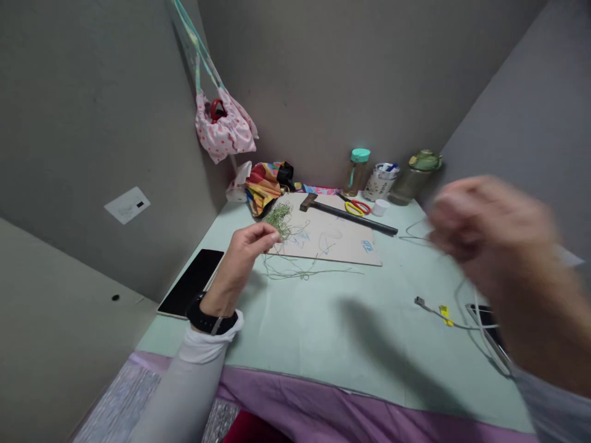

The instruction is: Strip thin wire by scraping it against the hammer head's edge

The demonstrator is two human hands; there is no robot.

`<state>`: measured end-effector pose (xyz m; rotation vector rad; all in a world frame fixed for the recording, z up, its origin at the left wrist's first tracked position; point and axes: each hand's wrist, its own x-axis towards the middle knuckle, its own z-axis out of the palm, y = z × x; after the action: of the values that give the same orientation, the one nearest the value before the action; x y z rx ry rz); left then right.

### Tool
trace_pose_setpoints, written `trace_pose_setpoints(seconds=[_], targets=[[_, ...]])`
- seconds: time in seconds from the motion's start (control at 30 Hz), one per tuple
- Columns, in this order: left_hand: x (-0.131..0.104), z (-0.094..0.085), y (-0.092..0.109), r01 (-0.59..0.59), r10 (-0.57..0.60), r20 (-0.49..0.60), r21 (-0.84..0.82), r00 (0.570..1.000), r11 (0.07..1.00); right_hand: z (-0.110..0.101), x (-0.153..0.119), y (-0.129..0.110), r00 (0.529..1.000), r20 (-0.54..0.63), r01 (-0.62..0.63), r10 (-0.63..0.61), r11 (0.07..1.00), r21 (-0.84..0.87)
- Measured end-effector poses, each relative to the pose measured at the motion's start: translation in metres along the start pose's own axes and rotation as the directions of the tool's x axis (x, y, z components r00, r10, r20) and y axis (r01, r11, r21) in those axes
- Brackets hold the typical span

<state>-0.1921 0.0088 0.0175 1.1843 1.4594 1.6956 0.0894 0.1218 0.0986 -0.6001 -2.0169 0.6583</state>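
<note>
My left hand (255,242), with a black watch on its wrist, is closed in a pinch at the near left edge of the board. Thin green string seems to run from its fingertips, though the exact hold is hard to see. Just beyond it lies a tangled bundle of green string (279,216). Loose string strands (318,272) trail over the table and the board's near edge. Raised on the right, my right hand (484,224) is smeared by motion, fingers curled. Whether it holds anything is unclear.
On the board (344,246) lies a hammer (353,218), with scissors (357,207) behind. Bottles (409,181) and a pen cup (381,181) stand at the back. A tablet (191,284) lies left; a cable (434,309) and phone (492,332) lie right. A pouch (226,132) hangs above.
</note>
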Motion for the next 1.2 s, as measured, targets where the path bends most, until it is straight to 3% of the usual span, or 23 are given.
trace_pose_setpoints(seconds=[0.07, 0.1, 0.2, 0.23, 0.3, 0.47, 0.63, 0.87, 1.2], targets=[[-0.005, 0.011, 0.017, -0.057, 0.053, 0.099, 0.033, 0.994, 0.998, 0.034, -0.007, 0.002, 0.97, 0.214, -0.146, 0.119, 0.983, 0.114], [-0.008, 0.015, 0.025, -0.074, 0.067, 0.145, 0.046, 0.987, 0.996, 0.052, -0.011, 0.001, 0.912, 0.368, -0.257, 0.179, 0.95, 0.176], [-0.015, 0.024, 0.039, -0.111, 0.086, 0.234, 0.096, 0.968, 0.989, 0.09, -0.019, -0.003, 0.77, 0.618, -0.414, 0.157, 0.861, 0.297], [-0.016, 0.026, 0.041, -0.114, 0.084, 0.243, 0.11, 0.966, 0.987, 0.096, -0.021, -0.003, 0.754, 0.644, -0.411, 0.13, 0.858, 0.308], [-0.016, 0.028, 0.039, -0.097, 0.07, 0.238, 0.103, 0.969, 0.99, 0.098, -0.022, -0.003, 0.765, 0.634, -0.389, 0.11, 0.864, 0.319], [-0.009, 0.031, 0.023, 0.045, -0.047, 0.239, 0.012, 0.97, 0.999, 0.079, -0.022, 0.005, 0.851, 0.499, -0.344, 0.164, 0.891, 0.296], [-0.008, 0.039, 0.017, 0.137, -0.118, 0.232, -0.068, 0.965, 0.988, 0.072, -0.025, 0.007, 0.855, 0.486, -0.349, 0.18, 0.894, 0.282], [-0.012, 0.044, 0.027, 0.128, -0.104, 0.287, -0.068, 0.952, 0.989, 0.065, -0.035, 0.012, 0.911, 0.358, -0.35, 0.207, 0.846, 0.402], [-0.016, 0.041, 0.028, 0.053, -0.03, 0.27, -0.078, 0.962, 0.996, 0.059, -0.042, 0.017, 0.899, 0.374, -0.383, 0.228, 0.824, 0.418]])
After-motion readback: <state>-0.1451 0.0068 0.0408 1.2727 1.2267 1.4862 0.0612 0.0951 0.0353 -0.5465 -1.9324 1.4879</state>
